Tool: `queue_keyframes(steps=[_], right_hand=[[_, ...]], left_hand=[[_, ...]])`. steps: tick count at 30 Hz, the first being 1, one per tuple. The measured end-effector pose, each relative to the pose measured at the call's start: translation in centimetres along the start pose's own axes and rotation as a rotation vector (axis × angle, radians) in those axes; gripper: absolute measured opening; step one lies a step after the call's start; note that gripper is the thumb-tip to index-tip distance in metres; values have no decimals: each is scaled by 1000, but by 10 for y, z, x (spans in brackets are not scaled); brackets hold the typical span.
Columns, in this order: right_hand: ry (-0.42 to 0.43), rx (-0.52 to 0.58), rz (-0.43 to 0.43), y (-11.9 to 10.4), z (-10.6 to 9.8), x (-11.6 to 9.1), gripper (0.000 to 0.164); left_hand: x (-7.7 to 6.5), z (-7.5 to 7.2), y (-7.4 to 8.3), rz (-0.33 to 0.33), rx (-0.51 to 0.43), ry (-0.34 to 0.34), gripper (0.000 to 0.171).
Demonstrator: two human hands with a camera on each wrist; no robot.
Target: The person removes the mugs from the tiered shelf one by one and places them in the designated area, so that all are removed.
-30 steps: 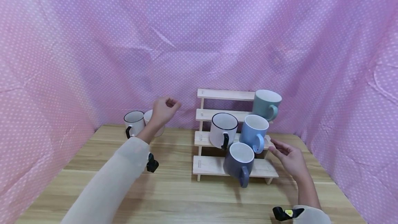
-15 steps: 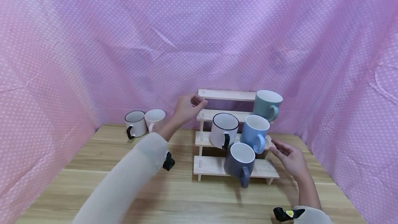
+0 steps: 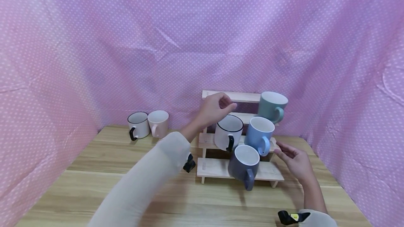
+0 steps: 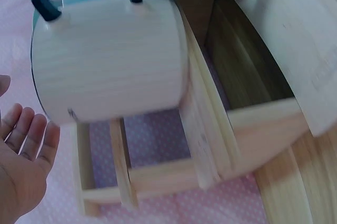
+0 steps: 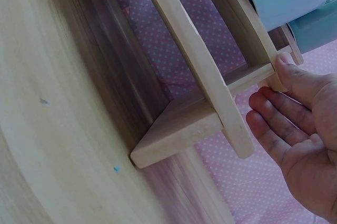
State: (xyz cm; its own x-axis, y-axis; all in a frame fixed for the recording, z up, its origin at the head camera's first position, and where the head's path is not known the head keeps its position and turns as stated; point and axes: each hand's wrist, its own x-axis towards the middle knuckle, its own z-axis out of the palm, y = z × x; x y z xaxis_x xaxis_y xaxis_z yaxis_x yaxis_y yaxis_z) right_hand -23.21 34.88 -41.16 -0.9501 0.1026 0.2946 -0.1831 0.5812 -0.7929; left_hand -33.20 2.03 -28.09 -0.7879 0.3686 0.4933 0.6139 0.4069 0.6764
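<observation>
My left hand [image 3: 214, 109] holds nothing; its fingers are loosely bent beside the black-rimmed white mug [image 3: 228, 136] on the wooden step rack [image 3: 214, 167]. In the left wrist view that mug [image 4: 110, 66] hangs large, black handle up, with my fingers at its lower left. My right hand [image 3: 296, 162] pinches the right end of the rack's second step from the bottom, thumb [image 5: 295, 74] on the wood in the right wrist view. A light blue mug [image 3: 258, 132] shares that step, a dark grey mug [image 3: 243, 165] sits on the bottom one, and a green mug [image 3: 271, 106] stands higher up.
At the back left of the wooden table [image 3: 110, 174] stand another black-rimmed white mug [image 3: 140, 127] and a pale pink mug [image 3: 161, 127], side by side. A dotted pink cloth [image 3: 189, 38] hangs behind and along both sides.
My left hand has moved right from above the pink mug to over the rack, bringing the pink mug into full view. My right hand stays on the rack's end.
</observation>
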Motion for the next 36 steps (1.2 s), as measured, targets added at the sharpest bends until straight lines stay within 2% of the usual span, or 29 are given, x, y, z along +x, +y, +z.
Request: queue_keyframes(steps=[6, 13, 19, 23, 30, 36], right_hand=[[-8, 5, 6, -2, -1, -1, 55], [-3, 12, -6, -3, -2, -1, 54], [-7, 20, -16, 0, -2, -1, 54], [-14, 19, -18, 3, -2, -1, 54], [-20, -3, -14, 3, -3, -1, 56], [-17, 6, -35, 4, -2, 0, 53]], left_hand=[[3, 14, 15, 62, -6, -24, 31], [7, 35, 27, 90, -19, -56, 32], [8, 47, 43, 126, -49, -89, 34], [10, 54, 52, 131, -40, -135, 36], [17, 67, 66, 133, 29, -212, 40], [22, 78, 75, 103, 2, -258, 40]])
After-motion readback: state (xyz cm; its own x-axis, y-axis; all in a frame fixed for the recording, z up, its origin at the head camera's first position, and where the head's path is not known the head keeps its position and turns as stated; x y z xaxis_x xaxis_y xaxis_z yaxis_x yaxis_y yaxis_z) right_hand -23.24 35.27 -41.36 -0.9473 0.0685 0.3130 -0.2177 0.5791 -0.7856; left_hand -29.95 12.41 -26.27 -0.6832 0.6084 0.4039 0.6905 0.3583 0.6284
